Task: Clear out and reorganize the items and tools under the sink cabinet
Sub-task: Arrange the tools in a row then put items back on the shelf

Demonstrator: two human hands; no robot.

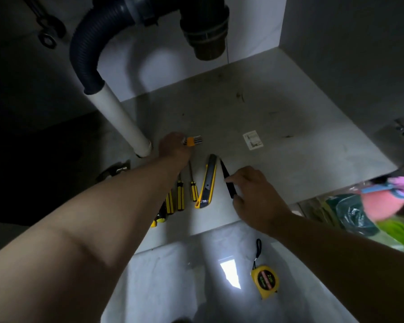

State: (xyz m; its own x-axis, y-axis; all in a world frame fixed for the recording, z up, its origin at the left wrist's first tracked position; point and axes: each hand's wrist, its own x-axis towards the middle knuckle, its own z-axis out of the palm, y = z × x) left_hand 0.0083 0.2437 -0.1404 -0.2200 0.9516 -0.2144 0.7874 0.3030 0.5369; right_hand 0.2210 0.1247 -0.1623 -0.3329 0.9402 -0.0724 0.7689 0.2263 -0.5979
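Near the front edge of the cabinet floor (289, 136), I'm pinching a slim black tool (224, 170) in my right hand (257, 194); my left hand (173, 148) is gripping the hex key set (193, 140) farther back

left arm (91, 229): bare past the elbow
right arm (336, 250): bare along the forearm
left hand (173, 149), right hand (257, 194): both bare

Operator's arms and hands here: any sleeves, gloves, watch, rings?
Nothing worn that shows. The left hand and right hand are ungloved. The left forearm and right forearm are bare to the frame edge, with no sleeves and no watch or band at either wrist. No rings are visible, but the light is dim.
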